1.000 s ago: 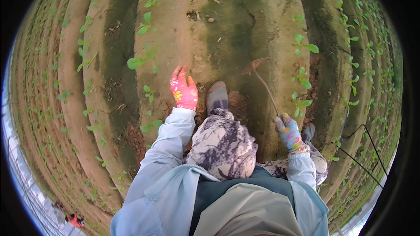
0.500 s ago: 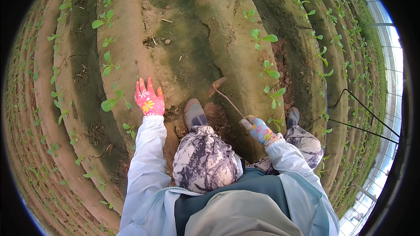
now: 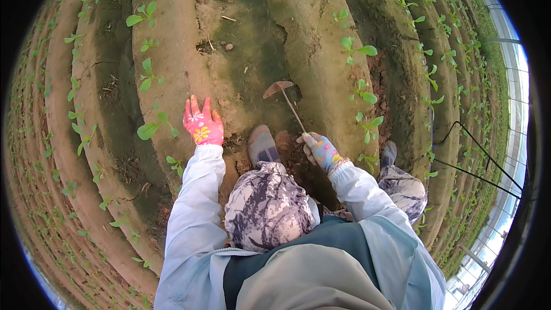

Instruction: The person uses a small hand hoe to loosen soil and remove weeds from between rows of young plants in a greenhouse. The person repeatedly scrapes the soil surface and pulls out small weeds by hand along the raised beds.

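My left hand (image 3: 202, 123), in a pink flowered glove, rests flat on a raised soil ridge (image 3: 189, 57), fingers spread, close to a green seedling (image 3: 154, 128). In a blue patterned glove, my right hand (image 3: 321, 149) grips the thin handle of a small hand hoe (image 3: 282, 95). The hoe's rusty blade touches the soil in the furrow ahead of my grey shoe (image 3: 262, 144). My patterned trouser knees fill the lower middle.
Long soil ridges with rows of young green seedlings (image 3: 359, 47) run away on both sides. A black hose (image 3: 470, 138) lies across the beds at the right. My other shoe (image 3: 389, 152) stands in the right furrow. Greenhouse walls curve along the rim.
The view has swung, so the beds sit differently in the picture. My left hand has settled flat on the ridge, and the hoe blade has come down onto the furrow soil.
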A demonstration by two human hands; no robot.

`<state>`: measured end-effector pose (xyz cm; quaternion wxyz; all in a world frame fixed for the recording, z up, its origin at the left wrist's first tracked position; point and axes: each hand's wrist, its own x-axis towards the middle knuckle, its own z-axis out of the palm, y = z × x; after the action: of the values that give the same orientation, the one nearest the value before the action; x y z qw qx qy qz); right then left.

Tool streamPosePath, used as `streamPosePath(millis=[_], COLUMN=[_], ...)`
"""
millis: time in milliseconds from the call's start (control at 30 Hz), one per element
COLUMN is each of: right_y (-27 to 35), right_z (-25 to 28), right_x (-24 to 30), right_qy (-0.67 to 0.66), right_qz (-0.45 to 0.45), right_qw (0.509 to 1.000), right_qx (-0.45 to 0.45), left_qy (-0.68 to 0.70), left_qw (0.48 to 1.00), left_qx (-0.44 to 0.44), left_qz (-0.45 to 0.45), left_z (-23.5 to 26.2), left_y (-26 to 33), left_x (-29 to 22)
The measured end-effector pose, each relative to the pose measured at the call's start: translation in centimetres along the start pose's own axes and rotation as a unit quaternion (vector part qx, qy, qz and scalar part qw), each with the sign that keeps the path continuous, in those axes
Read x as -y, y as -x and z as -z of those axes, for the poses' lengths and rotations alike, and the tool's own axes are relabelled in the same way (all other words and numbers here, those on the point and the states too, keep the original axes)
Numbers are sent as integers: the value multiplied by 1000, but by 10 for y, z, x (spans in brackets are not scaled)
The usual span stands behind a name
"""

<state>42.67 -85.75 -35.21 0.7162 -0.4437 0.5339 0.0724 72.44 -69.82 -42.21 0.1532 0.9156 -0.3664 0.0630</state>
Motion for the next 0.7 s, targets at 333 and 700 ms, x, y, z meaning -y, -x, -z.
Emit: streamPosePath(millis=[333, 700], right_y=[-22, -31], right_z=[-7, -5], right_x=[7, 13], right_qy=[73, 84], right_qz=[-46, -39], right_qw=[996, 996], right_qx=[-14, -2], left_qy=[-5, -6], left_qw=[1000, 1000], left_qx=[11, 2], left_qz=[5, 5], left_z=[0, 1], left_y=[-1, -2], left_x=[0, -1])
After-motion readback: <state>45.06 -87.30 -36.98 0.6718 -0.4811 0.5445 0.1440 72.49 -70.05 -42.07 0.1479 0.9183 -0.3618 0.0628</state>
